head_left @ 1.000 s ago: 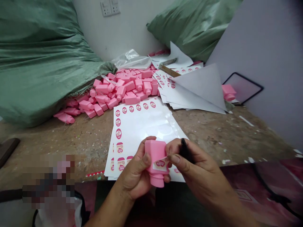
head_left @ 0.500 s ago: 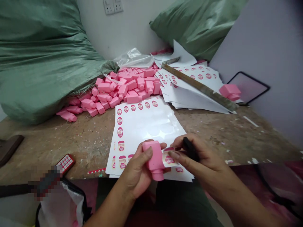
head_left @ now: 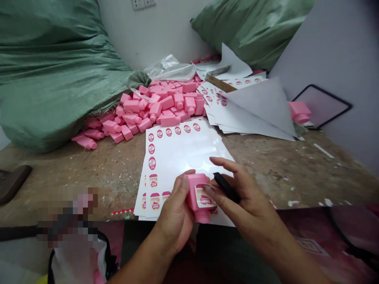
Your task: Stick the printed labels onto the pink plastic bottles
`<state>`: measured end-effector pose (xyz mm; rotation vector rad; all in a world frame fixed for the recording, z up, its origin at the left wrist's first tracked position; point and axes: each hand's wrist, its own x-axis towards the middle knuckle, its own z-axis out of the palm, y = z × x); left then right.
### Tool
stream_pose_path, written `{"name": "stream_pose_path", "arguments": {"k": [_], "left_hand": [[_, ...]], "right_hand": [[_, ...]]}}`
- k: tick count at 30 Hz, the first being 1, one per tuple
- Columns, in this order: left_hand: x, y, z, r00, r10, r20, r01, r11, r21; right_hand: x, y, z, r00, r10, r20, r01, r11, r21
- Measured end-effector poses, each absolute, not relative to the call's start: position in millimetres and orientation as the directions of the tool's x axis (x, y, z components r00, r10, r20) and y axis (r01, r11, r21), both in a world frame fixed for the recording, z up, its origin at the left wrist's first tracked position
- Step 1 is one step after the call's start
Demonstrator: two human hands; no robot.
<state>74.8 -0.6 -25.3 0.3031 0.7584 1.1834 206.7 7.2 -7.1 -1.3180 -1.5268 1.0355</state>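
Left hand (head_left: 175, 215) grasps pink rectangular plastic bottle (head_left: 202, 215). Right hand (head_left: 250, 201) grips slim black tool (head_left: 225, 187), thumb touching pink-and-white label (head_left: 204, 200), now against bottle.

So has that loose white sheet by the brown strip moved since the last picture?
Yes. Against the brown strip, the loose white sheet has flopped away from you, now covering most of it.

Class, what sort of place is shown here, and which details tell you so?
Probably a small packing or labelling workshop: a heap of pink bottles, printed sticker sheets, and large green sacks around a worn, speckled worktop.
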Motion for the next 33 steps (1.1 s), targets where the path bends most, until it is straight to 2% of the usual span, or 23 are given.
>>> {"name": "stream_pose_path", "arguments": {"k": [5, 19, 24, 29, 33], "left_hand": [[72.8, -0.8, -25.2, 0.181, 0.921, -0.345, -0.691, 0.368, 0.622], [70.6, -1.6, -27.0, 0.173, 0.927, -0.334, -0.638, 0.364, 0.678], [67.4, -4.5, -23.8, 0.221, 0.925, -0.307, -0.591, 0.378, 0.713], [65.4, -5.2, -20.2, 0.283, 0.914, -0.292, -0.549, 0.404, 0.731], [67.2, -6.0, -18.8, 0.274, 0.917, -0.29, -0.557, 0.397, 0.729]], "right_hand": [[206.4, 8.1, -7.1, -0.069, 0.992, 0.108, 0.35, 0.126, -0.928], [206.0, 9.0, -10.6, -0.095, 0.99, 0.1, 0.367, 0.129, -0.921], [206.9, 9.4, -9.6, -0.109, 0.982, 0.154, 0.401, 0.185, -0.897], [207.6, 8.9, -7.5, -0.116, 0.967, 0.228, 0.5, 0.255, -0.828], [205.5, 7.8, -7.1, -0.128, 0.925, 0.358, 0.661, 0.348, -0.665]]}}
